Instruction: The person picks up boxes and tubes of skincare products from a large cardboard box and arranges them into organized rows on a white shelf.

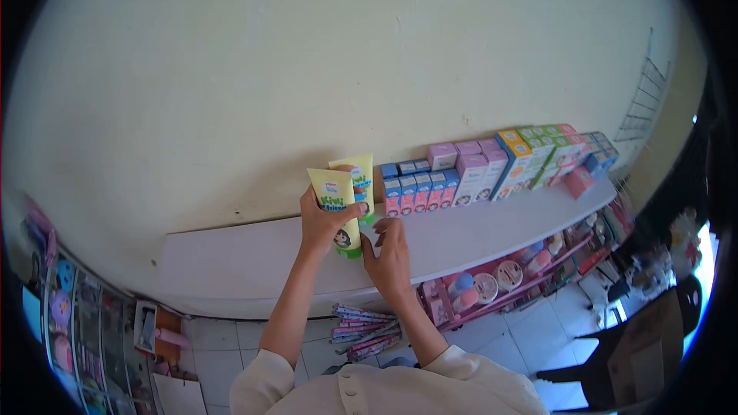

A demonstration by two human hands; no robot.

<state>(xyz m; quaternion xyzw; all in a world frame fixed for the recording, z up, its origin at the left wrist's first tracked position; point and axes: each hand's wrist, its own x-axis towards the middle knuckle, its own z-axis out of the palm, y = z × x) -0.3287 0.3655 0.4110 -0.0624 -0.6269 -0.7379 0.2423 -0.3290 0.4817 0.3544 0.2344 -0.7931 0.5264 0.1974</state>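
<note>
My left hand [317, 224] is wrapped around a pale yellow squeeze tube [330, 189] with a green cap, kept upright above the white shelf top. A second yellow tube [364, 173] stands directly behind it, partly covered by the first one. My right hand [390, 255] is just right of the tubes' lower ends, its fingers bent and the thumb apart, with nothing visible in it. Close to the right hand, a row of small blue and pink boxes [416, 193] stands on the shelf top [238, 257].
Further right along the wall are lilac boxes [470, 176], orange and green boxes [516, 155] and a pink box [580, 182]. Below sits a pink rack [438, 303] with jars and bottles. Patterned rolls [365, 332] lie beneath the shelf. A dark chair [642, 350] is at lower right.
</note>
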